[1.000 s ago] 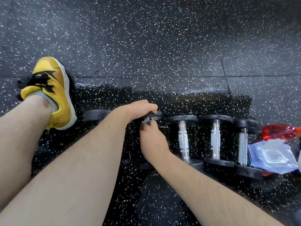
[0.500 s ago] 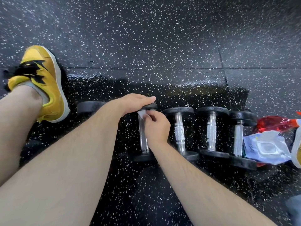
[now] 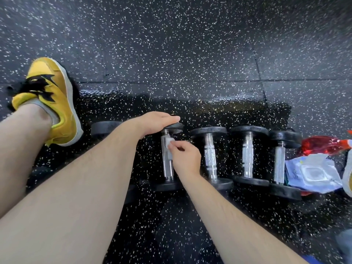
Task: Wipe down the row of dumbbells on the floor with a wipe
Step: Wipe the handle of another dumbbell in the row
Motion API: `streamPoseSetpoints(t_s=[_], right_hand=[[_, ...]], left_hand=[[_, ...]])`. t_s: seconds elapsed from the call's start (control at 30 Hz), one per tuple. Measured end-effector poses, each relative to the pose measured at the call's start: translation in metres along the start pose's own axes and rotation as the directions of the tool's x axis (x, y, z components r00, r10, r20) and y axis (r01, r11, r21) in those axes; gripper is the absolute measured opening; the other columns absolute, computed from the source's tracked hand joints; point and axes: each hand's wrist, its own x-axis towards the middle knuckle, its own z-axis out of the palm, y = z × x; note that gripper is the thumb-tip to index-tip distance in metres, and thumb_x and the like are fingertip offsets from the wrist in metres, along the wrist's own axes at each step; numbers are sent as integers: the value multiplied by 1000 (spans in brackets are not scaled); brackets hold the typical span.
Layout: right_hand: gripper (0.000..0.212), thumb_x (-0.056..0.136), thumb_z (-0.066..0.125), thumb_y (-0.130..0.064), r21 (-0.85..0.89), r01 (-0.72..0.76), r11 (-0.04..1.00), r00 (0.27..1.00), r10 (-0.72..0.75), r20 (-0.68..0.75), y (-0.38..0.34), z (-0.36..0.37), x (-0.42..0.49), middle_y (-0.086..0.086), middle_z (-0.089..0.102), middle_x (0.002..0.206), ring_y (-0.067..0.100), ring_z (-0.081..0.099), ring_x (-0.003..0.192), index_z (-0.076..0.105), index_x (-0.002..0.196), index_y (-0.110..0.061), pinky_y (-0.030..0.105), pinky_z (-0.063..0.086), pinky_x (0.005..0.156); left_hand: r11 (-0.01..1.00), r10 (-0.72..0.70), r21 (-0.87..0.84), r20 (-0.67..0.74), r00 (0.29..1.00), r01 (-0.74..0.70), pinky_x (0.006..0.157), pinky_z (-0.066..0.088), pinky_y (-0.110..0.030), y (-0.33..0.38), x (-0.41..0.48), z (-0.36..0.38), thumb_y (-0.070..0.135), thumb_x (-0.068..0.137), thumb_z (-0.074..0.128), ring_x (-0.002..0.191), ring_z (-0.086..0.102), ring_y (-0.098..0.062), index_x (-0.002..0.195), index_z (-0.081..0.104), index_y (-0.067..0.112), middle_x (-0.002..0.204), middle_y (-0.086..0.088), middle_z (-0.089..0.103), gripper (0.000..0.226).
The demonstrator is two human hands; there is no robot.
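Right hand [image 3: 185,159] with wipe [image 3: 169,142] lower on dumbbell [image 3: 168,169], left hand [image 3: 158,122] flat atop

Five dumbbells [image 3: 209,159] in a row: one under the fingers, one left of them, three right of them. Two hands: left hand [image 3: 158,122], right hand [image 3: 185,159]. One wipe [image 3: 168,143] at the right fingertips. One wipe packet [image 3: 312,172], one red bottle [image 3: 323,144], one yellow shoe [image 3: 53,103].
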Motion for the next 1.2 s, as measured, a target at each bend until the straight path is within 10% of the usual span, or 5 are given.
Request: streamPoseSetpoints(t_s=[0.37,0.63,0.83,1.03,1.2], right_hand=[[23,92,58,-2,-213,317,924,943,-331,-29,-7,15,5,-7,65,90,1,57,83,75,86,-18,6,41,74],[17,74,69,9,-544,726,420,617,-747,247,3,13,27,4,68,83,28,56,82,75,79,-7,26,43,75],[21,69,70,2,-589,798,130,532,-611,587,13,8,4,5,71,97,25,50,111,75,87,-7,35,49,95],[25,82,57,6,-661,697,278,694,-496,522,-17,9,15,3,68,103,28,46,108,72,96,-7,43,55,80],[23,80,56,5,-585,806,87,557,-442,703,-13,0,-5,7,71,95,34,51,113,73,88,-7,36,44,97]], left_hand=[[999,-27,26,28,999,27,101,38,-34,3,5,3,72,90,51,118,55,-16,107,71,31,121,8,64,49],[1000,-10,12,20,1000,10,98,45,-33,-2,8,4,70,89,55,94,63,-11,82,69,29,89,9,68,44],[999,-13,31,0,1000,13,108,41,-40,-2,8,2,77,84,54,113,59,-16,91,70,35,107,8,66,45],[1000,7,-7,19,1000,-7,85,46,-28,0,6,4,66,92,55,94,65,-14,91,70,22,94,4,69,46],[999,1,33,4,1000,-1,98,41,-34,0,6,1,70,91,52,103,59,-11,93,71,30,102,8,67,44]])
